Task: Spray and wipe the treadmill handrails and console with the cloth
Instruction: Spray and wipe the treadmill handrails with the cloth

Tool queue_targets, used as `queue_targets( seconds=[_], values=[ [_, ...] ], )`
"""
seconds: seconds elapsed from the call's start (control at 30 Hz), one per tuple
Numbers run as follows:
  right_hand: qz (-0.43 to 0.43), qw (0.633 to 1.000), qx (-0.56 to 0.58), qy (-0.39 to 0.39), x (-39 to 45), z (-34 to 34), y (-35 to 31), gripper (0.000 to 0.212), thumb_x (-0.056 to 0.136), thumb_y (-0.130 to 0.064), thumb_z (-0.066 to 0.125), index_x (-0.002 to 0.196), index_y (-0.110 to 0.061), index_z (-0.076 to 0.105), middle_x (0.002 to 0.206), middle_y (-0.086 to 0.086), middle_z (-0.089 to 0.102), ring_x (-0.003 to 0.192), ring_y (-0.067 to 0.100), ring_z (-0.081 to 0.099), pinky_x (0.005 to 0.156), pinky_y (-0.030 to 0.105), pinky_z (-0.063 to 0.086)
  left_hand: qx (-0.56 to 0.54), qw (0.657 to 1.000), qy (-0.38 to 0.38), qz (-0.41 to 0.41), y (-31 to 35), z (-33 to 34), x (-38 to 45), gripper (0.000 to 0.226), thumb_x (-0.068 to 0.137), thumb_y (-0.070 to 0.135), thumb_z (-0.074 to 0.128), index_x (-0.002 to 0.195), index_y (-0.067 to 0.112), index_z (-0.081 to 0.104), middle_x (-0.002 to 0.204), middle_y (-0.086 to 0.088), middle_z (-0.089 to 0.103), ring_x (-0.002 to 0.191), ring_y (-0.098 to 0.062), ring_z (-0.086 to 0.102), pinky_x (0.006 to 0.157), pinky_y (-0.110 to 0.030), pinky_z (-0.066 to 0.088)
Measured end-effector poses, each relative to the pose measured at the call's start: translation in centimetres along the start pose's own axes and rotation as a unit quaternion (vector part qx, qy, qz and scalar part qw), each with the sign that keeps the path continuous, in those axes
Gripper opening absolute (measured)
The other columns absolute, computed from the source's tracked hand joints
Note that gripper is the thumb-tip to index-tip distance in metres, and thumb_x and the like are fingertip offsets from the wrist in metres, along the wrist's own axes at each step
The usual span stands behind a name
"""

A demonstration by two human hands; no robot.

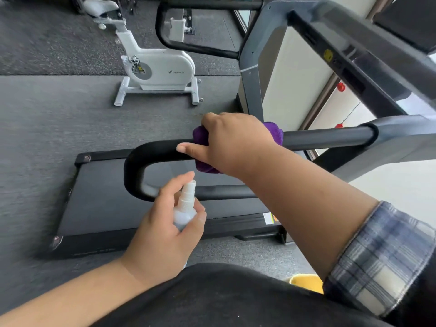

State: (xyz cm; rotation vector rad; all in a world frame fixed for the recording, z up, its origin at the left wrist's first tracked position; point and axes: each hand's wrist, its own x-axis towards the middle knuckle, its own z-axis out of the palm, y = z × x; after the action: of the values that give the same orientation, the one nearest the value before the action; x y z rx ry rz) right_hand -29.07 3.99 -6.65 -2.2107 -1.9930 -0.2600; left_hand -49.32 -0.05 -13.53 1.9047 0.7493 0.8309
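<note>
A purple cloth (274, 131) is wrapped round the near black handrail (325, 137) of the treadmill. My right hand (233, 142) grips the cloth and the rail together, thumb lying along the rail to the left. Below it, my left hand (165, 223) holds a small clear spray bottle (185, 208) upright, forefinger raised beside its white nozzle. The far handrail (200, 47) loops at the top of the view. The console (368, 55) stretches across the upper right, blurred.
The treadmill belt deck (113, 199) lies below the rails on grey carpet. A white exercise bike (155, 67) stands beyond it. A pale wall and a red object (341, 86) show at right. Something yellow (306, 282) lies by my lap.
</note>
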Motion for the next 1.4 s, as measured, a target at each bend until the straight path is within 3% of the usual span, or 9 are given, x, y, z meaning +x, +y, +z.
queue_targets(
  seconds=[0.13, 0.33, 0.47, 0.63, 0.83, 0.97, 1.1, 1.27, 1.4],
  values=[
    [0.027, 0.999, -0.01, 0.035, -1.6, -0.3, 5.0, 0.074, 0.081, -0.083, 0.012, 0.083, -0.018, 0.047, 0.071, -0.002, 0.054, 0.067, 0.027, 0.053, 0.06, 0.035, 0.038, 0.003, 1.0, -0.019, -0.003, 1.5, 3.2, 1.2, 0.059, 0.087, 0.038, 0.06, 0.124, 0.074, 0.031, 0.098, 0.014, 0.065, 0.081, -0.012, 0.065, 0.071, -0.012, 0.048],
    [0.049, 0.998, -0.019, 0.037, -4.7, -0.8, 14.0, 0.063, 0.099, -0.063, 0.016, 0.093, -0.023, 0.065, 0.09, 0.001, 0.066, 0.083, 0.03, 0.06, 0.077, 0.042, 0.049, 0.018, 0.999, -0.03, -0.007, 3.3, 7.9, 2.8, 0.058, 0.088, 0.041, 0.056, 0.131, 0.068, 0.028, 0.1, 0.014, 0.063, 0.087, -0.014, 0.063, 0.079, -0.028, 0.051],
    [0.082, 0.994, -0.019, 0.062, -8.0, -1.2, 18.9, 0.059, 0.095, -0.074, 0.023, 0.11, -0.037, 0.067, 0.122, -0.001, 0.064, 0.119, 0.033, 0.053, 0.111, 0.063, 0.02, 0.024, 0.999, -0.02, -0.011, 4.3, 10.8, 3.5, 0.056, 0.089, 0.039, 0.055, 0.134, 0.062, 0.031, 0.099, 0.014, 0.064, 0.084, -0.014, 0.062, 0.079, -0.029, 0.051],
    [0.032, 0.996, -0.065, 0.046, -9.7, -1.0, 20.1, 0.083, 0.077, -0.089, 0.036, 0.134, -0.029, 0.049, 0.118, 0.005, 0.063, 0.107, 0.035, 0.058, 0.099, 0.054, 0.037, 0.028, 0.999, 0.011, -0.015, 5.2, 13.8, 3.8, 0.056, 0.087, 0.041, 0.056, 0.13, 0.068, 0.031, 0.1, 0.011, 0.064, 0.084, -0.014, 0.063, 0.078, -0.027, 0.051],
    [-0.019, 0.991, -0.109, 0.072, -8.3, -0.1, 17.0, 0.086, 0.067, -0.074, 0.068, 0.131, -0.02, 0.049, 0.109, 0.003, 0.063, 0.096, 0.032, 0.06, 0.082, 0.043, 0.041, 0.037, 0.997, 0.061, -0.009, 5.8, 16.3, 3.3, 0.057, 0.086, 0.038, 0.058, 0.127, 0.07, 0.033, 0.095, 0.011, 0.064, 0.083, -0.015, 0.064, 0.075, -0.013, 0.048],
    [-0.051, 0.993, -0.085, 0.067, -7.7, 0.6, 14.6, 0.087, 0.073, -0.068, 0.068, 0.139, -0.019, 0.041, 0.114, 0.003, 0.059, 0.099, 0.031, 0.057, 0.087, 0.046, 0.039, 0.047, 0.997, 0.062, -0.005, 6.8, 18.3, 3.2, 0.06, 0.086, 0.037, 0.058, 0.127, 0.071, 0.032, 0.093, 0.013, 0.064, 0.082, -0.013, 0.064, 0.075, -0.011, 0.047],
    [-0.1, 0.994, -0.034, 0.023, -8.3, -0.8, 18.7, 0.092, 0.077, -0.07, 0.063, 0.152, -0.029, 0.028, 0.136, -0.002, 0.052, 0.116, 0.029, 0.052, 0.096, 0.044, 0.037, 0.057, 0.997, 0.045, 0.007, 7.9, 20.1, 3.5, 0.06, 0.087, 0.035, 0.058, 0.129, 0.069, 0.03, 0.094, 0.012, 0.064, 0.083, -0.013, 0.064, 0.076, -0.011, 0.046],
    [-0.036, 0.999, -0.02, 0.005, -10.0, -2.2, 23.6, 0.089, 0.073, -0.081, 0.054, 0.149, -0.039, 0.034, 0.138, -0.005, 0.055, 0.125, 0.029, 0.05, 0.111, 0.048, 0.029, 0.062, 0.997, 0.045, -0.001, 8.3, 20.6, 2.9, 0.06, 0.088, 0.036, 0.057, 0.131, 0.068, 0.03, 0.099, 0.016, 0.064, 0.085, -0.013, 0.064, 0.074, -0.011, 0.046],
    [-0.036, 0.997, -0.046, 0.052, -9.9, -0.9, 21.0, 0.077, 0.083, -0.073, 0.053, 0.147, -0.033, 0.04, 0.126, -0.003, 0.062, 0.109, 0.031, 0.057, 0.094, 0.046, 0.037, 0.055, 0.996, 0.067, -0.025, 8.3, 19.5, 2.0, 0.059, 0.087, 0.036, 0.057, 0.128, 0.071, 0.032, 0.099, 0.015, 0.065, 0.082, -0.012, 0.063, 0.071, -0.01, 0.047]
  ],
)
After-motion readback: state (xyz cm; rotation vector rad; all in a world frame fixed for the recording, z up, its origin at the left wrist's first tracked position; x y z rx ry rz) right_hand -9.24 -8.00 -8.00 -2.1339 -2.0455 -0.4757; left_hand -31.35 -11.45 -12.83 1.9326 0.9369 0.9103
